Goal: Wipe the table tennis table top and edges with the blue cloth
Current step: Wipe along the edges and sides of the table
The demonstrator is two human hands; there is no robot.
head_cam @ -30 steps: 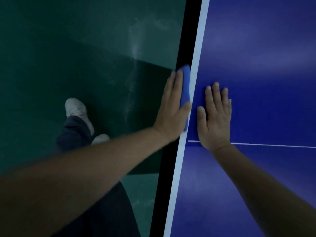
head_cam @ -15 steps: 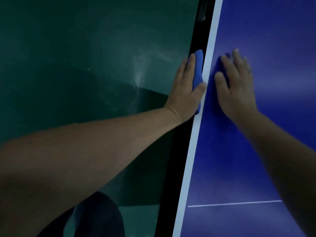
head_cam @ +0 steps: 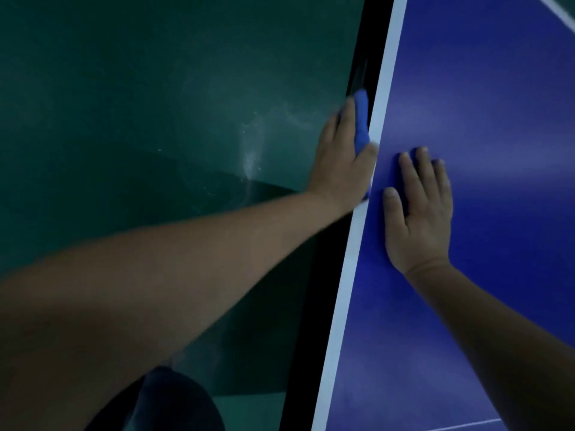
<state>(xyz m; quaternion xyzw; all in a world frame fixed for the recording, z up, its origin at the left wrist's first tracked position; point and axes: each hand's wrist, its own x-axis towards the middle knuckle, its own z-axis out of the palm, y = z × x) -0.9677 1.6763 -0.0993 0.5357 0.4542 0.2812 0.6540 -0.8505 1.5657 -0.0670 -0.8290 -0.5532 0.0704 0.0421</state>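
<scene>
Cloth: the blue cloth is a folded pad, brighter than the desk top and a little blurred. It sits against the black side face of the desk, just below the white border stripe. One end sticks out past the fingertips and a small bit shows below the heel of the hand.

Left hand: the left hand lies flat over the cloth and presses it sideways onto the side face. Its fingers are straight and close together, pointing along the edge, and the thumb reaches up onto the white stripe.

Right hand: the right hand rests palm down on the blue top, just inside the stripe and level with the left hand. Its fingers are stretched out flat and hold nothing.

Edges: the stripe and the black side face run slantwise from the upper right of the view to the bottom centre. Thin white lines cross the top at the lower right and the upper right corner.

Room: blue surface lies open to the right of the right hand. To the left of the edge is dark green floor with pale scuff marks. A dark trouser leg shows at the bottom.
</scene>
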